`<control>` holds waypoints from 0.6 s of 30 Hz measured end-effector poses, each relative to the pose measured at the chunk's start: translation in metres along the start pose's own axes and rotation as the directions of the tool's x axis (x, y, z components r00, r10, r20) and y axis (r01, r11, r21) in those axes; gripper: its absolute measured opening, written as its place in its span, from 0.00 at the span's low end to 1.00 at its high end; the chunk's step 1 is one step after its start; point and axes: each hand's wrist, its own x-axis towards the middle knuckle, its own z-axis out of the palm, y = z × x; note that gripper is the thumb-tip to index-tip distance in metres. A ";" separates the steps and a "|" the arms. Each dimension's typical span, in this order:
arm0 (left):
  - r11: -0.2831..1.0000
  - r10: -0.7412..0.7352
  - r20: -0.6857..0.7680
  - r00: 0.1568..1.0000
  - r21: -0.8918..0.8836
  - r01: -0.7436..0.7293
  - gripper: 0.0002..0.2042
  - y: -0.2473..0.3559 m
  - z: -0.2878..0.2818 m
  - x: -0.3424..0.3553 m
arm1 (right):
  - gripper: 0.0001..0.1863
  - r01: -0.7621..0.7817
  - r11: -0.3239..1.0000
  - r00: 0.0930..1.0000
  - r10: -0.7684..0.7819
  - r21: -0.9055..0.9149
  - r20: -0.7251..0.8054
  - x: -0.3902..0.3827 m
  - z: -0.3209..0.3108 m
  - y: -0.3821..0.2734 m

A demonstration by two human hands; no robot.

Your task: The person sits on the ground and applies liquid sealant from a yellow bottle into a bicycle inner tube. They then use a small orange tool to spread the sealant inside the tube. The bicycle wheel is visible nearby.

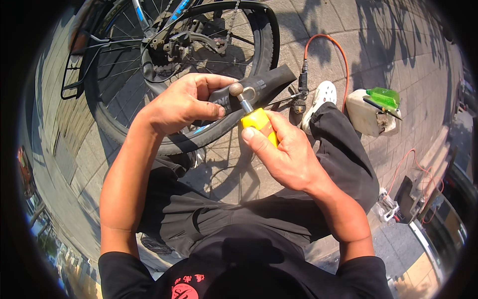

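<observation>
In the middle, my left hand (181, 107) grips a black rubber inner tube (271, 82), its fingers and thumb closed on a flattened stretch that angles up to the right. My right hand (281, 154) is closed round a yellow handheld tool (255, 122); its metal shaft and rounded brownish tip (236, 90) lie over the tube. Behind both hands, a bicycle wheel (261, 40) with sprockets and derailleur (189, 42) lies across the upper left, its tyre just under the tube.
An orange hose (342, 55) ends in a black fitting (301, 89) beside a white clog (322, 94) on my foot. A cut white jug (361, 114) with green plastic on top stands at the right. Farther right lie thin red cords (425, 182) and a white bottle (387, 207) on the paving (398, 65).
</observation>
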 end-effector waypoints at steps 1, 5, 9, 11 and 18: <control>1.000 -0.001 0.009 1.000 -0.004 0.001 0.32 0.000 0.002 0.001 | 0.26 0.001 1.000 1.000 -0.001 0.005 -0.026 0.001 -0.001 0.003; 1.000 0.007 0.005 1.000 -0.017 -0.007 0.32 -0.001 0.000 0.000 | 0.25 -0.006 1.000 1.000 0.006 0.014 0.012 0.001 -0.002 -0.002; 0.999 -0.010 -0.013 1.000 0.042 0.010 0.34 -0.001 0.000 0.001 | 0.23 0.005 1.000 1.000 -0.005 0.004 -0.021 0.001 -0.001 -0.001; 0.999 -0.003 -0.013 1.000 0.042 0.004 0.35 0.002 0.003 -0.001 | 0.20 -0.013 1.000 0.998 0.015 0.025 -0.058 0.005 -0.007 0.004; 1.000 0.028 0.023 0.999 0.013 -0.029 0.31 0.000 0.000 0.002 | 0.20 -0.038 0.993 0.999 0.042 0.114 -0.032 0.004 -0.009 0.002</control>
